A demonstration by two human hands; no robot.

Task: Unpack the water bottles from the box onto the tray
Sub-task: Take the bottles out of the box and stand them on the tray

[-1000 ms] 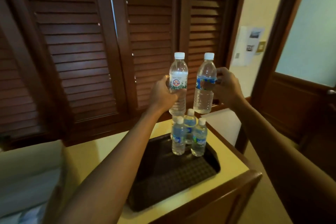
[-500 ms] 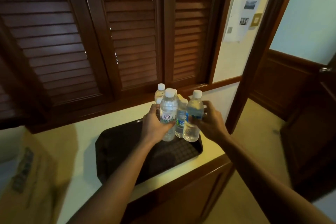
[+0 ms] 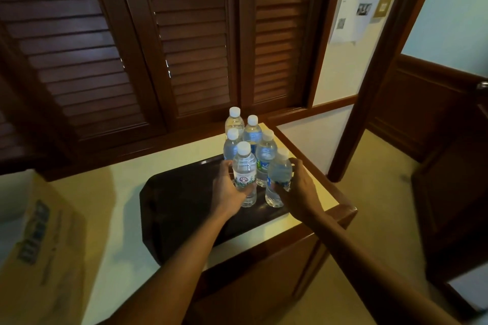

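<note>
While both hands are wrapped around bottles, the left hand (image 3: 229, 191) grips a white-labelled bottle (image 3: 244, 171) and the right hand (image 3: 298, 187) a blue-labelled bottle (image 3: 278, 179), both upright over the dark tray (image 3: 179, 208) at the counter's (image 3: 126, 192) far right corner. Four more bottles (image 3: 249, 134) stand just behind (white caps all). A cardboard box (image 3: 42, 245) sits at the counter's left edge.

Dim, warm-toned indoor view, brightest on the pale wall (image 3: 446, 8) at upper right, slivers of light between shutters (image 3: 169, 68), soft shadow across the counter (image 3: 111, 192) — wide-angle bending at edges, box (image 3: 39, 240) blurred.
</note>
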